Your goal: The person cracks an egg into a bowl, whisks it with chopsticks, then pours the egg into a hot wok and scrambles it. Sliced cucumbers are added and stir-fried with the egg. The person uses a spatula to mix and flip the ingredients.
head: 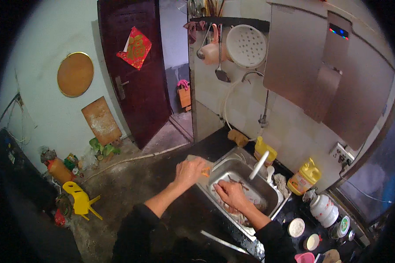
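Observation:
A stainless steel sink (272,197) set in a dark counter lies before me, with pale and brownish pieces of food in its basin that are too small to name. My right hand (232,194) is over the near left part of the basin, fingers curled; whether it holds anything cannot be told. My left hand (191,171) rests at the sink's left corner, on or just above a flat greyish board or sheet (208,162) with an orange mark. Its fingertips are partly hidden. The white faucet spout (259,165) reaches over the basin from the wall side.
Yellow detergent bottles (304,177) (266,151) stand behind the sink, near a rag (280,183). A white jar (324,210), a bowl of white powder (296,227) and a pink container (304,257) are at right. A yellow stool (81,200) lies on the floor at left.

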{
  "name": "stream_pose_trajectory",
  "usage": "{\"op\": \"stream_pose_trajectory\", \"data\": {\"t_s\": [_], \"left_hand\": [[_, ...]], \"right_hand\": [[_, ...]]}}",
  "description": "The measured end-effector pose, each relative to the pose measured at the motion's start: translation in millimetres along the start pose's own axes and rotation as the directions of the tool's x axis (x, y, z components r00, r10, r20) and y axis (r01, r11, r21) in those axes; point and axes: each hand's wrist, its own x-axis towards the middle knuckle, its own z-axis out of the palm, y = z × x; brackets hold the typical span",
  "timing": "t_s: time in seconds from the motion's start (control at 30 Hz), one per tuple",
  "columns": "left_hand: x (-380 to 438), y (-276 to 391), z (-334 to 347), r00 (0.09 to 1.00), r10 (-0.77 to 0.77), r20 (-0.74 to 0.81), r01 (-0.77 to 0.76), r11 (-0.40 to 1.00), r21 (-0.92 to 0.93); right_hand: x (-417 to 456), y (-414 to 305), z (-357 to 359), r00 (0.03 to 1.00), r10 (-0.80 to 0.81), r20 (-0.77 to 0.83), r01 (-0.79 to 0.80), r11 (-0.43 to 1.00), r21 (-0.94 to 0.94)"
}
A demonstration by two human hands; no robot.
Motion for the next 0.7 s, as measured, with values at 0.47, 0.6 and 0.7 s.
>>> {"op": "stream_pose_trajectory", "data": {"t_s": [0.47,0.6,0.7], "left_hand": [[435.5,-72.7,53.0,0.99,-0.079,-0.117,0.052,0.974,-0.219],[505.5,-73.1,72.7,0.99,-0.104,-0.093,0.039,0.848,-0.529],[533.4,-69.4,85.1,1.0,-0.028,0.001,0.019,0.638,-0.769]], "right_hand": [[24.3,63.5,39.6,0.834,0.547,0.067,-0.55,0.833,0.054],[19.8,65.1,84.5,0.785,0.619,-0.004,-0.616,0.782,0.097],[31.0,48.9,97.3,0.729,0.684,-0.018,-0.665,0.714,0.219]]}}
